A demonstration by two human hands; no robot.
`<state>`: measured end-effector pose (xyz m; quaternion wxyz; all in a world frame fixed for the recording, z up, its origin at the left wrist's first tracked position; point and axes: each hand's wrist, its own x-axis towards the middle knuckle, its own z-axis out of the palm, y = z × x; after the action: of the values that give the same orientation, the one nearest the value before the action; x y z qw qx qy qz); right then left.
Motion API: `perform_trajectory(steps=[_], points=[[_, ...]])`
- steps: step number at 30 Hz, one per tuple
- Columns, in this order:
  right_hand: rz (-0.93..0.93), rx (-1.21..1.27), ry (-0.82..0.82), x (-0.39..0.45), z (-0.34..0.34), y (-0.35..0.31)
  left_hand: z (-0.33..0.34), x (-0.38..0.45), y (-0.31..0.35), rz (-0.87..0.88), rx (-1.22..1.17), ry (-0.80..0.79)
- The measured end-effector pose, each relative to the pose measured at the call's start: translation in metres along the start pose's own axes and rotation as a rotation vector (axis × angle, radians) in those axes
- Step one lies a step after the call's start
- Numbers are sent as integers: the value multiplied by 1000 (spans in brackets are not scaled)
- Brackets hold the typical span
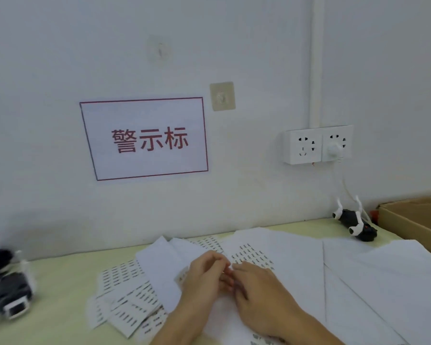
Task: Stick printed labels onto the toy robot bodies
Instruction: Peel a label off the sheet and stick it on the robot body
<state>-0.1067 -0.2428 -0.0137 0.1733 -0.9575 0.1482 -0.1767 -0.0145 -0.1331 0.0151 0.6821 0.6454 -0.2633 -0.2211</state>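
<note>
1. Grip state: we see the left hand [204, 277] and the right hand [256, 282] meeting fingertip to fingertip over the white sheets [296, 260]. The left fingers are curled inward and the right fingers lie fairly flat. Whether either grip pinches a label we cannot tell; anything held there is too small and blurred.
2. Step in hand: we judge this as label pick-up, the peeling of one printed label from a label sheet [249, 252] lying just beyond the fingertips.
3. More label sheets [125, 295] fan out on the desk [60, 295] to the left of the left hand, partly under blank backing paper.
4. Task thing: one toy robot [8, 287] stands well to the left of both grips, blurred; another toy robot [356, 224] lies far beyond the right hand, near the wall.
5. Next move: we expect one grip to fetch a body while the other carries the label, adhesive side kept free, then presses it flat.
6. A cardboard box [413, 220] sits farthest right.
</note>
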Motion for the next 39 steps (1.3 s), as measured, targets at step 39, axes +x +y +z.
perform_trajectory(steps=[39], points=[[36, 13, 11, 0, 7, 4, -201, 9, 15, -34, 950, 1177]])
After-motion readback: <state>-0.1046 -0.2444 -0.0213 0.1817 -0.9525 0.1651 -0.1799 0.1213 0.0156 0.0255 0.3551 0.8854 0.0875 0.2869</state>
